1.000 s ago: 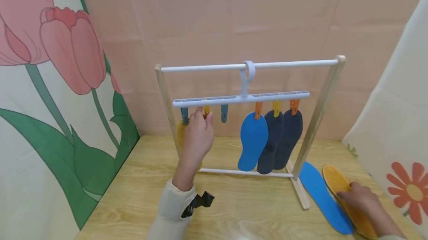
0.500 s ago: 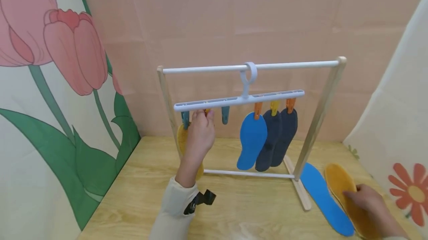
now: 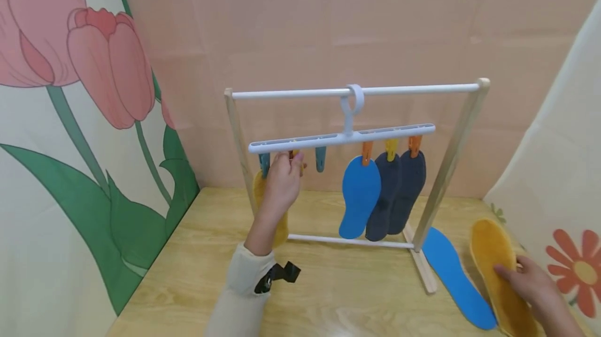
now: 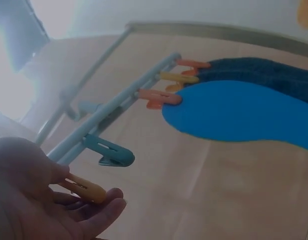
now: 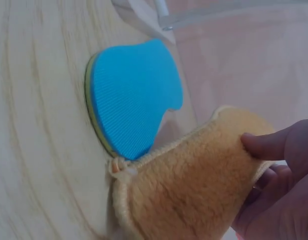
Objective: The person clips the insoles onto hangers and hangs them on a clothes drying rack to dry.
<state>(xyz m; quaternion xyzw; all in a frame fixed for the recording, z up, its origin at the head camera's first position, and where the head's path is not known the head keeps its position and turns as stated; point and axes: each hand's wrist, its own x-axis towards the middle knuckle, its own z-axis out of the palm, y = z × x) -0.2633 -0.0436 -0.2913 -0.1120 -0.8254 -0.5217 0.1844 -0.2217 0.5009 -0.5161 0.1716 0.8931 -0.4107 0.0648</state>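
Observation:
My left hand (image 3: 281,183) pinches a yellow clothespin (image 4: 84,189) under the left half of the white clip hanger (image 3: 300,142). Next to that clothespin hangs a teal clothespin (image 4: 110,151) with nothing in it. A yellow insole (image 3: 283,227), partly hidden by my left arm, hangs from another teal clothespin (image 3: 264,164). On the right half, a blue insole (image 3: 359,199) and two dark insoles (image 3: 413,191) hang from orange and yellow clothespins. My right hand (image 3: 535,282) grips a fuzzy yellow insole (image 5: 188,185), tilted up off the table at its far end.
A blue insole (image 5: 134,95) lies on the wooden table (image 3: 338,285), beside the rack's right foot (image 3: 422,269). The hanger hooks over the white top bar (image 3: 291,95) of a wooden-sided rack. Printed cloth stands at left and right.
My right hand has raised the yellow insole's far end and moved it slightly right, apart from the blue one. My left hand stays at the yellow clothespin; the hanger has swayed slightly.

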